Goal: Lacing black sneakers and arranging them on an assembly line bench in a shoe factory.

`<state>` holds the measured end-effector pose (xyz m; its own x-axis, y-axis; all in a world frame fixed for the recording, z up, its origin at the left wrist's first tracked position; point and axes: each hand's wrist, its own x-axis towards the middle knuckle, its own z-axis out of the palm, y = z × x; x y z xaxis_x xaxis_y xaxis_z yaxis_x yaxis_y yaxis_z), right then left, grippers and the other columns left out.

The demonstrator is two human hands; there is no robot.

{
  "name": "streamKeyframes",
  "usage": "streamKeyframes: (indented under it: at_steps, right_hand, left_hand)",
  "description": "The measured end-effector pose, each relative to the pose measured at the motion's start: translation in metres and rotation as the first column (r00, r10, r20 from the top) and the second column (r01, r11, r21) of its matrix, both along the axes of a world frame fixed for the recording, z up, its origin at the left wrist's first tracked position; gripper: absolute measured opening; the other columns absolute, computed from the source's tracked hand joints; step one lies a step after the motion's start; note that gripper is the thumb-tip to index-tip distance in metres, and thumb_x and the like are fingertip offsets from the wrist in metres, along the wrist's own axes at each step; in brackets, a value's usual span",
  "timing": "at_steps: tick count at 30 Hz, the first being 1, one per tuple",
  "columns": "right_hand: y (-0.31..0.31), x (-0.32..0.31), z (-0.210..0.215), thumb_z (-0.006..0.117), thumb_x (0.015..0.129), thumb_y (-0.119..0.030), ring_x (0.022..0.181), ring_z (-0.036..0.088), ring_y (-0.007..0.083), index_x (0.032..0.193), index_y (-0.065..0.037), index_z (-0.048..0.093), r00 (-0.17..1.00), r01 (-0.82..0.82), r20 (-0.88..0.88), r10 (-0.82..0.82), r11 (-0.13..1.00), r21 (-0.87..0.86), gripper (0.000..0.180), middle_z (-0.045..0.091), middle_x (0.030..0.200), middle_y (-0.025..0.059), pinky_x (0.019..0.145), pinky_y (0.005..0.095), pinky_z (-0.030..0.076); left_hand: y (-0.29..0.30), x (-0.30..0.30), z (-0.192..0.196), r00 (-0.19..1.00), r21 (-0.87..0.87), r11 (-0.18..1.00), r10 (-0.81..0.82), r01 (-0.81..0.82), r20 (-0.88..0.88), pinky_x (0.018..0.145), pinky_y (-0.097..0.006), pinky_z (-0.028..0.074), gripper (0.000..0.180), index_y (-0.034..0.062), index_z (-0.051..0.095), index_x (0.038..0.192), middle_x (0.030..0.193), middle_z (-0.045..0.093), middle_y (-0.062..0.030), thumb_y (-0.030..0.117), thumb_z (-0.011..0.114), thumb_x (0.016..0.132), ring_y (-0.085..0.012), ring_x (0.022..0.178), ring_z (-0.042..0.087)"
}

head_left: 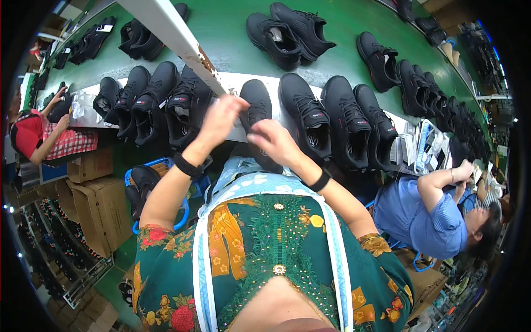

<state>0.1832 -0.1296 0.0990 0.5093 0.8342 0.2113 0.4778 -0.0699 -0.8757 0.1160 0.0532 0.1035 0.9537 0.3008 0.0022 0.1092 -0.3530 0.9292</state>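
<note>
A black lace-up sneaker [256, 94] lies in front of me, toe pointing away, with its heel end toward my apron. My left hand [220, 119] is on its left side, fingers drawn together by the laces; whatever they pinch is too small to make out. Across the tongue and opening of the same sneaker, my right hand [276, 143] curls its fingers over it and grips it. Both wrists wear black bands. Close on the right stands another black sneaker [305, 110], and on the left a further black sneaker [187, 105].
Rows of black sneakers line the green bench [221, 27]. A white metal post [174, 39] slants down ahead of my left hand. A co-worker in blue [423, 213] sits at right beside stacked papers [409, 152]; another in red [33, 135] works at left. Cardboard boxes [102, 210] stand lower left.
</note>
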Motion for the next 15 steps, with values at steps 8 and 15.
streamKeyframes:
  at_steps: [8,15]
  right_hand:
    - [-0.056,-0.028,0.01,0.067,0.069,-0.006,0.079,0.055,0.0228,0.089,-0.005,0.058,0.997,-0.062,0.035,0.062,0.998,-0.021,0.021,0.058,0.084,0.009,0.072,0.0339,0.045]
    - [-0.042,0.001,-0.015,0.064,0.074,-0.003,0.064,0.061,0.0197,0.09,-0.002,0.058,0.872,0.268,-0.356,-0.336,0.936,-0.228,0.017,0.062,0.074,0.0114,0.061,0.0301,0.048]
  left_hand:
    - [-0.064,0.011,-0.02,0.958,0.552,0.785,-0.258,0.282,-0.123,0.072,-0.042,0.045,0.03,0.0086,0.055,0.096,0.089,0.048,-0.0125,0.008,0.063,0.067,-0.033,0.083,0.052]
    - [-0.077,0.031,-0.025,0.993,0.559,0.827,-0.103,0.053,0.059,0.072,-0.039,0.044,0.022,0.0043,0.06,0.09,0.084,0.051,-0.0137,0.004,0.056,0.068,-0.0317,0.08,0.05]
